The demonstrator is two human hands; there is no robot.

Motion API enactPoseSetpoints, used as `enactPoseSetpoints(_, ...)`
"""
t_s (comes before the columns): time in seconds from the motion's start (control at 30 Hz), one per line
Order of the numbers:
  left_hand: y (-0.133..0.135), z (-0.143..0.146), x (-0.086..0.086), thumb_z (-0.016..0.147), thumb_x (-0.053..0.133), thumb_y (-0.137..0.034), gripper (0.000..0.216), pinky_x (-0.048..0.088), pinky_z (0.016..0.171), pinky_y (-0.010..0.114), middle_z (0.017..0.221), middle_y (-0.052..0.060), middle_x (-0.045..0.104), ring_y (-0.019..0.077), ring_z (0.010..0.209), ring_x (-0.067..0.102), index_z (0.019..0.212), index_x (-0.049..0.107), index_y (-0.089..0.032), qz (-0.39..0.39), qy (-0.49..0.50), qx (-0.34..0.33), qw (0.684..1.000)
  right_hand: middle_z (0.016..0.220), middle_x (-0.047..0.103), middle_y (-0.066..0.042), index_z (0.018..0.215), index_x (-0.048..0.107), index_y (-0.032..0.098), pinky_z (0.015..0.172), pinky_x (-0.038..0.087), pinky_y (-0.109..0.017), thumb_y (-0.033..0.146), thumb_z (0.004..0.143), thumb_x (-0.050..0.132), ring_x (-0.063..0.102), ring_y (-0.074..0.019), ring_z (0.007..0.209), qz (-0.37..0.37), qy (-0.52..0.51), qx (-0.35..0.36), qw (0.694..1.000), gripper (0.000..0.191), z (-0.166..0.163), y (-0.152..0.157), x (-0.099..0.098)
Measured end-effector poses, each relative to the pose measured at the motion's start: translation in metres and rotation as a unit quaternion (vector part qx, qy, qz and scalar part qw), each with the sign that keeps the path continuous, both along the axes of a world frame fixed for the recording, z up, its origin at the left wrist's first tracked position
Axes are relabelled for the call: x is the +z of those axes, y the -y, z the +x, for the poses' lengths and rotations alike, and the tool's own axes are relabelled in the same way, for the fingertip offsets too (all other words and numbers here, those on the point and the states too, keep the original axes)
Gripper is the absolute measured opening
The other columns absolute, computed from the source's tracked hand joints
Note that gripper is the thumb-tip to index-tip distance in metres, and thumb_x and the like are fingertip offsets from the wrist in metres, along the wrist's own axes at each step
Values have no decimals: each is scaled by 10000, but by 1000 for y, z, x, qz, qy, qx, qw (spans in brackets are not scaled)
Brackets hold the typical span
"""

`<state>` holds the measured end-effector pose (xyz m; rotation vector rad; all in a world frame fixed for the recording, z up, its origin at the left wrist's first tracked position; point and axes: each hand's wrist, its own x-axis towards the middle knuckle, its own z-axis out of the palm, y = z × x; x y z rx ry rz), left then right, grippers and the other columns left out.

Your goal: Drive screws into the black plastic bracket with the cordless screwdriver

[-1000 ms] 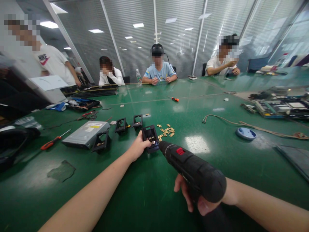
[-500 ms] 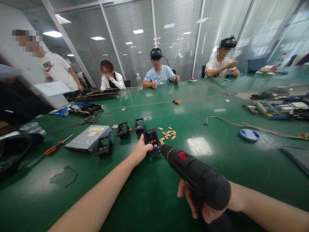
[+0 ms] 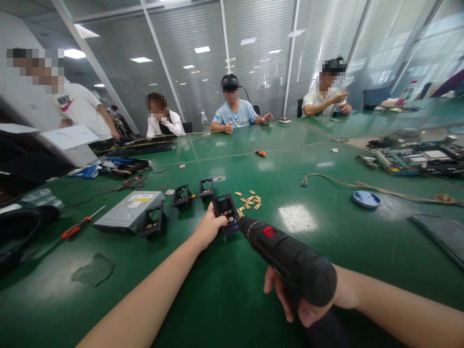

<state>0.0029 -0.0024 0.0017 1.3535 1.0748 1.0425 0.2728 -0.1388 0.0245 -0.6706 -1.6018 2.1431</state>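
With my left hand (image 3: 209, 228) I grip the left edge of a black plastic socket housing (image 3: 231, 227), tilted on the green table, with small brass-coloured contacts inside it. My right hand (image 3: 286, 295) is wrapped round the handle of a black cordless drill (image 3: 290, 256) with a red switch on top. The drill's nose points at the housing's right side; its bit is too small to make out. Several brass plates (image 3: 250, 199) lie loose just beyond the drill's nose. Three similar housings, a near one (image 3: 152, 222), a middle one (image 3: 181, 196) and a far one (image 3: 206, 188), stand to the left.
On the left are a silver disc drive (image 3: 130, 211) and an orange screwdriver (image 3: 78, 227). A second screwdriver (image 3: 259, 153) lies farther off. To the right sit a blue lid (image 3: 366, 199), a cable (image 3: 337, 180) and circuit boards (image 3: 416, 157). Several people are across the table.
The whole view has shifted slightly, so things appear a little farther left. Both hands keep their grips, and the drill stays at the housing. A person across the table has spread the fingers of one hand.
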Motion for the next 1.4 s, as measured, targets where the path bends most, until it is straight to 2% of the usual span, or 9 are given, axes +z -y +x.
enactPoseSetpoints(0.13, 0, -2, 0, 599, 602, -148, 564, 502, 876, 368, 1037, 11, 634, 211, 962, 612, 1150, 509, -219, 3, -11, -5, 1000, 790, 732, -29, 1102, 688, 124, 641, 558, -239, 164, 487, 970, 711, -170, 722, -26, -12, -8, 1000, 677, -1, 1, 2)
enactPoseSetpoints(0.47, -2, -2, -2, 593, 611, -155, 584, 513, 875, 385, 1028, 17, 646, 217, 945, 617, 1166, 513, -215, 4, -19, -1, 1000, 822, 739, -26, 1167, 666, 138, 681, 568, -246, 182, 503, 978, 723, -172, 759, -17, -27, 10, 999, 735, 2, -3, -15)
enactPoseSetpoints(0.73, -3, -4, -3, 598, 610, -160, 599, 517, 892, 396, 1038, 22, 650, 223, 965, 623, 1186, 505, -212, 8, -11, -11, 1000, 805, 734, -26, 1130, 677, 131, 667, 555, -251, 201, 520, 970, 708, -167, 728, 1, -9, -6, 1000, 681, 1, 0, 0)
enactPoseSetpoints(0.97, -2, -3, -3, 614, 614, -163, 574, 514, 919, 413, 1066, 22, 651, 225, 991, 626, 1174, 501, -218, 5, -11, -14, 1000, 821, 740, -44, 1165, 671, 126, 705, 574, -307, 257, 545, 959, 727, -202, 758, 2, -27, 15, 1000, 696, 3, -5, -17)
enactPoseSetpoints(1.23, 0, -3, 1, 618, 620, -155, 578, 512, 918, 395, 1099, 19, 637, 223, 1005, 617, 1181, 509, -226, 2, -13, -15, 1000, 771, 715, -30, 1040, 679, 112, 642, 539, -268, 289, 527, 970, 702, -187, 715, 36, 10, -10, 999, 616, -2, 2, 16)
enactPoseSetpoints(1.4, 2, -2, 3, 616, 621, -145, 592, 515, 903, 385, 1102, 10, 636, 216, 983, 622, 1189, 500, -236, -2, 3, -27, 1000, 807, 714, -32, 1080, 673, 119, 651, 544, -268, 281, 557, 959, 704, -187, 744, 23, 5, -10, 1000, 618, -1, 3, 15)
